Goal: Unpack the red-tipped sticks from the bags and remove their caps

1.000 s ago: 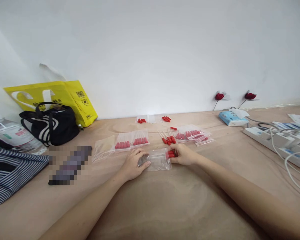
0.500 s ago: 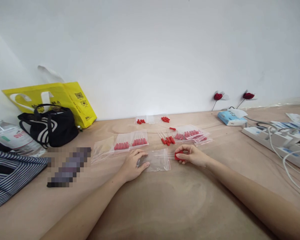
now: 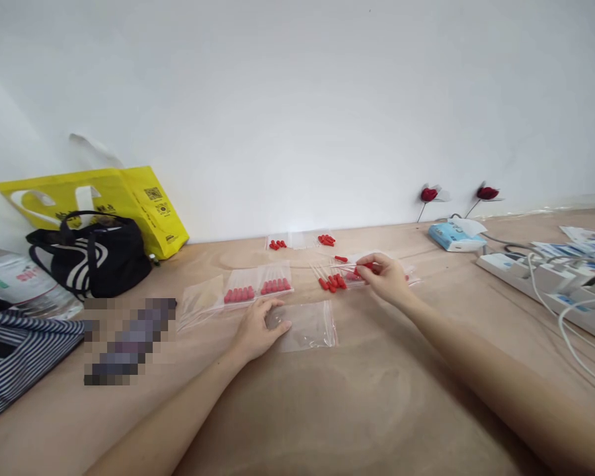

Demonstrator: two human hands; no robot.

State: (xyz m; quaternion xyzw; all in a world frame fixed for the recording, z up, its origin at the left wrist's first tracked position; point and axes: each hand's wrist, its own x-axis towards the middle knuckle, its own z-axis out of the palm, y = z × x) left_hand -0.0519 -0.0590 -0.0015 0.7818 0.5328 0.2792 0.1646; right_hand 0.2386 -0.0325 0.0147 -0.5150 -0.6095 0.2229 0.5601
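Counter (image 3: 327,410) arranged against a white wall, seen from above the person's two hands. At far left lie a striped fabric item (image 3: 14,360) and a large bottle (image 3: 30,284); beside them a black bag (image 3: 121,244) stands before a yellow bag (image 3: 166,221). A pixelated object (image 3: 131,340) lies nearer the viewer. Next come two filled sachets (image 3: 238,294), each with a row of red-tipped sticks inside. The left hand (image 3: 258,330), thumb and fingers spread apart, rests on the left end of a transparent bag (image 3: 310,330) lying flat, its red-lined edge to the right. Beyond the bag is a loose pile of red-headed sticks (image 3: 333,282). The right hand (image 3: 381,277) pinches a held bundle (image 3: 364,268) by its red heads, shafts pointing left, above and partly hiding further filled sachets. At right are a blue tissue pack (image 3: 456,236), two dark red flowers (image 3: 486,193) and a white power strip (image 3: 550,291).
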